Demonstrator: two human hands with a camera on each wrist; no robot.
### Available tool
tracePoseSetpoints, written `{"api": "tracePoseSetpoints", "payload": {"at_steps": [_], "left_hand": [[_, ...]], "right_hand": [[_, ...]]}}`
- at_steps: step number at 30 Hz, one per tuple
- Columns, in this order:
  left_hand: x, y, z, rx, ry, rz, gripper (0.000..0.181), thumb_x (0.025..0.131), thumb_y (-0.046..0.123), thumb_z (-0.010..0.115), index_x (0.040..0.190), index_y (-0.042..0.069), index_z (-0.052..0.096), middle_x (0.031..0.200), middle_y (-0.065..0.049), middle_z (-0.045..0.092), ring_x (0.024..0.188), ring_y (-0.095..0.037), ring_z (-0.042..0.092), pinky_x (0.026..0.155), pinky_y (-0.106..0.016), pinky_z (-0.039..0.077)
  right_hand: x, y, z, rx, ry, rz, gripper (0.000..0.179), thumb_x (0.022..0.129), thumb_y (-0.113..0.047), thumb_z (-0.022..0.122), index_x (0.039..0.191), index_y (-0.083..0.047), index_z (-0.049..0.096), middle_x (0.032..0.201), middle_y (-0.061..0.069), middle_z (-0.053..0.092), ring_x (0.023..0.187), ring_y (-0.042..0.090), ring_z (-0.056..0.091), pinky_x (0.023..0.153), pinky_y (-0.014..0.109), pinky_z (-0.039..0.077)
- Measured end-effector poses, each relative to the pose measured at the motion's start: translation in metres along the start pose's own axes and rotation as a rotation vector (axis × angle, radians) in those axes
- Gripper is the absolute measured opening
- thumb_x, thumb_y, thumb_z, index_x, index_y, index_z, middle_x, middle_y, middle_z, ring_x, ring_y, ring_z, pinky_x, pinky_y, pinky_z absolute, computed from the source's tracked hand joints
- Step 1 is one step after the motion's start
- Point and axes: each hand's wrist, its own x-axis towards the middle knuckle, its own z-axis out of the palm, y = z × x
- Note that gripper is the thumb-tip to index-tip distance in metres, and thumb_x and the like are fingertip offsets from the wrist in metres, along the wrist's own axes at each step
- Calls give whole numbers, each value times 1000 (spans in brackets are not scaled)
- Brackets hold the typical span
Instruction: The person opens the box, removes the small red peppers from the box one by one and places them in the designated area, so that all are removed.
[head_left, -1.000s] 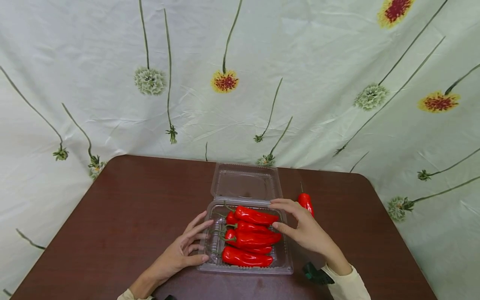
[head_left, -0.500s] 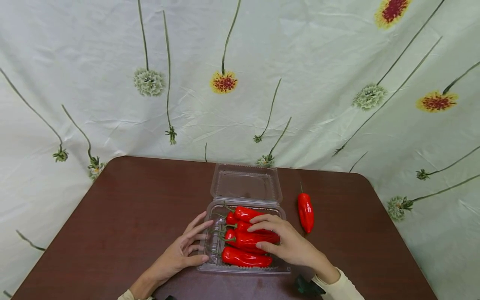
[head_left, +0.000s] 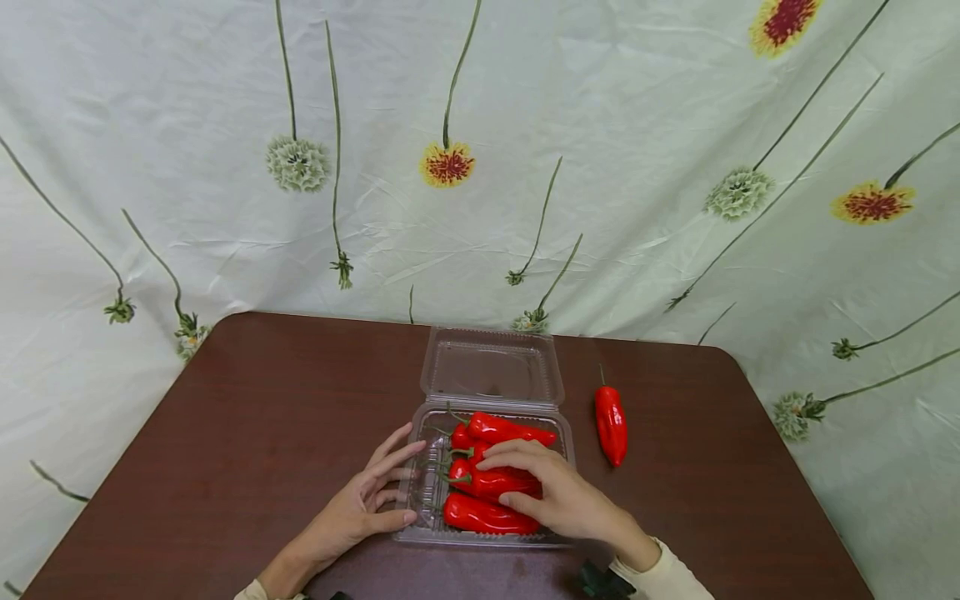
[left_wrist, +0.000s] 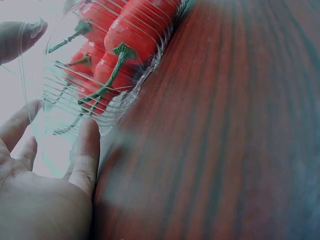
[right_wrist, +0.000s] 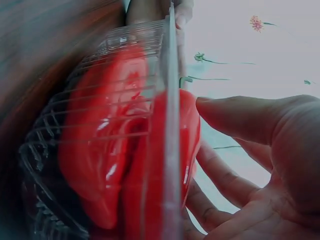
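Several glossy red peppers [head_left: 491,514] with green stems lie sideways in an uncovered clear plastic clamshell box [head_left: 566,446]. My right hand [head_left: 558,493] rests over the top pepper [head_left: 468,479] with fingers loosely bent. Its thumb and fingertips lie on either side of that pepper. In the right wrist view the thumb [right_wrist: 240,114] meets the edge of a pepper [right_wrist: 187,130]. My left hand [head_left: 345,508] touches the box's left side with spread, nearly straight fingers. The left wrist view shows the fingers [left_wrist: 87,155] beside the box wall, with pepper stems behind it.
One more red pepper [head_left: 611,425] lies on the brown table [head_left: 300,400], right of the box. The box's hinged lid [head_left: 491,362] lies folded back behind it. A floral cloth [head_left: 390,208] hangs past the table's far edge.
My right hand has moved left from the box's right rim onto the peppers inside, uncovering the pepper on the table. My left hand and the box have stayed put.
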Motion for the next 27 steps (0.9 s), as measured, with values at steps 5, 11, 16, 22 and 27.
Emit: {"api": "tracePoseSetpoints", "payload": {"at_steps": [5, 11, 16, 22, 27], "left_hand": [[1, 0, 0, 3, -1, -1, 76, 94, -5, 63, 158, 3, 24, 168, -4, -10, 130, -17, 46, 97, -24, 49], [0, -1, 0, -3, 1, 2, 76, 93, -5, 64, 158, 2, 24, 168, -4, -9, 130, -17, 46, 97, -24, 50], [0, -1, 0, -7, 0, 12, 77, 93, -5, 64, 158, 1, 24, 168, -5, -9, 130, -17, 46, 97, -24, 50], [0, -1, 0, -4, -1, 19, 77, 93, -5, 64, 158, 1, 23, 168, -5, -9, 131, -17, 46, 96, -24, 50], [-1, -1, 0, -6, -1, 7, 77, 93, -5, 64, 158, 2, 24, 168, -5, -10, 132, -17, 46, 96, -24, 50]], "right_hand": [[0, 2, 2, -12, -13, 3, 48, 90, -9, 73, 133, -27, 63, 138, -5, 59, 129, 17, 51, 104, 47, 46], [0, 3, 4, -34, -29, -11, 51, 89, -4, 71, 134, -28, 62, 139, -5, 58, 131, 16, 49, 106, 50, 44], [0, 4, 4, -55, -32, -38, 53, 89, -1, 70, 134, -28, 62, 138, -6, 58, 129, 15, 49, 106, 49, 44], [0, 5, 5, -76, -26, -69, 50, 89, -1, 69, 132, -26, 64, 136, -4, 61, 127, 15, 51, 104, 45, 45], [0, 5, 6, -81, -16, -92, 48, 89, 0, 69, 131, -24, 65, 135, -2, 62, 126, 16, 52, 103, 42, 46]]}}
